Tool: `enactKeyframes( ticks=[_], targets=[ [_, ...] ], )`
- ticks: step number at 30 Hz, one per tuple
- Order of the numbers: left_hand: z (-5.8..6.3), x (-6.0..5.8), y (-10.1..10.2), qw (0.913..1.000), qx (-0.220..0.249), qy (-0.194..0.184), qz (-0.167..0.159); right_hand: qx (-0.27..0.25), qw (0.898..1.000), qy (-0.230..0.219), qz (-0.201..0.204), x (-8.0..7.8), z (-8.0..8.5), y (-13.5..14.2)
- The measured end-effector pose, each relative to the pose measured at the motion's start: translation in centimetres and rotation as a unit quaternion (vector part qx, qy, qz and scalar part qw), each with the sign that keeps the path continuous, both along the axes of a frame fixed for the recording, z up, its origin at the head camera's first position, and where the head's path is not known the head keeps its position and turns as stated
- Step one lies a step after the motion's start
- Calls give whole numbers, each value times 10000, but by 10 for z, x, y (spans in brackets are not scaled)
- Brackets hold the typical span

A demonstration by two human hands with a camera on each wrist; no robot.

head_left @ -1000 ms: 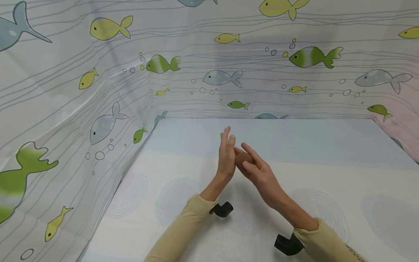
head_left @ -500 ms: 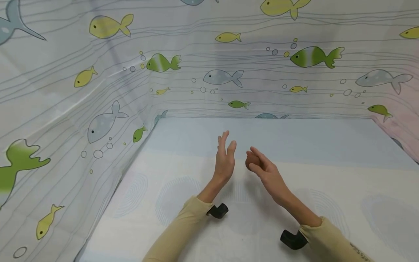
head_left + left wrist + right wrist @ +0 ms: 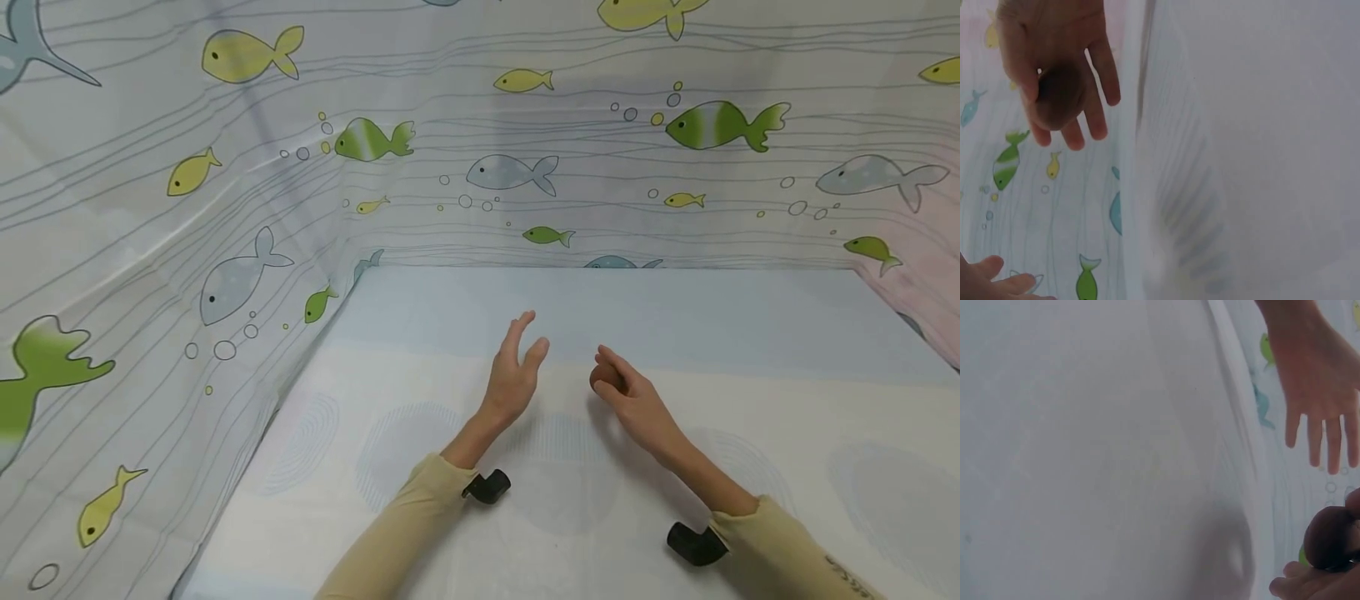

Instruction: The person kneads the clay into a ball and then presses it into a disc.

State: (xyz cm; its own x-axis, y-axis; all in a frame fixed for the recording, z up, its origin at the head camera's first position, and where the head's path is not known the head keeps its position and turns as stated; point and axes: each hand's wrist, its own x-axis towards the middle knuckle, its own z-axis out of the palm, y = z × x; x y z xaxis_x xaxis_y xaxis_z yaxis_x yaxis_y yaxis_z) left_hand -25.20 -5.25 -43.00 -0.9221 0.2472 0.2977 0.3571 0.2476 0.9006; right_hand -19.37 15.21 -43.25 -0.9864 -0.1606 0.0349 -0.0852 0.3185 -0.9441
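A smooth brown ball point(image 3: 602, 379), slightly egg-shaped, sits in my right hand point(image 3: 636, 405), held between thumb and fingers above the table. The left wrist view shows the ball point(image 3: 1059, 99) lying against the fingers, with the thumb along its side. In the right wrist view the ball point(image 3: 1326, 539) is at the lower right edge, partly covered by the hand. My left hand point(image 3: 512, 380) is raised to the left of it, a gap apart, holding nothing. Its fingers are straight and spread, palm facing the right hand point(image 3: 1319, 387).
Both hands are over a table with a pale patterned cover point(image 3: 465, 533). Fish-printed curtains point(image 3: 442, 125) hang behind and at the left, and a pinkish part point(image 3: 926, 275) is at the right. Each sleeve cuff carries a black wrist camera point(image 3: 489, 487).
The hands were together with the ball between them; they have moved apart. The right hand has gone right with the ball, and the left hand has shifted slightly down and left.
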Motion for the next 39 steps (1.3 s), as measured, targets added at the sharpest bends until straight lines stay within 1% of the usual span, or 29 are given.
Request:
enactKeyframes(
  ticks=[3, 7, 12, 18, 24, 26, 30, 32, 34, 37, 39],
  targets=[
    [-1, 1, -1, 9995, -256, 151, -100, 123, 9999, 89, 48, 1, -1, 3],
    [-3, 0, -3, 9971, -611, 438, -117, 413, 9990, 145, 52, 1, -1, 6],
    [-4, -1, -5, 9932, -952, 664, -63, 1068, 9941, 181, 46, 1, -1, 10],
    [-3, -1, -9, 9919, -1068, 674, -111, 1871, 9816, 372, 113, -3, -8, 13],
    [-4, -2, -9, 9909, -1129, 724, -103, 2303, 9719, 420, 240, -12, -16, 8],
    [-4, -2, -9, 9906, -1157, 721, -87, 2495, 9666, 521, 275, -16, -17, 4],
    [-3, -3, -10, 9898, -1260, 663, -60, 2974, 9502, 837, 412, -22, -19, -5],
    [-3, -3, -12, 9895, -1284, 667, -50, 3145, 9433, 923, 522, -24, -21, -9],
    [-2, -4, -13, 9890, -1318, 670, -29, 3261, 9376, 1004, 668, -25, -23, -12],
    [-2, -3, -15, 9881, -1389, 664, -30, 3355, 9319, 1065, 873, -26, -26, -16],
    [-3, -2, -15, 9868, -1481, 650, -48, 3430, 9266, 1206, 960, -26, -29, -17]
  ],
)
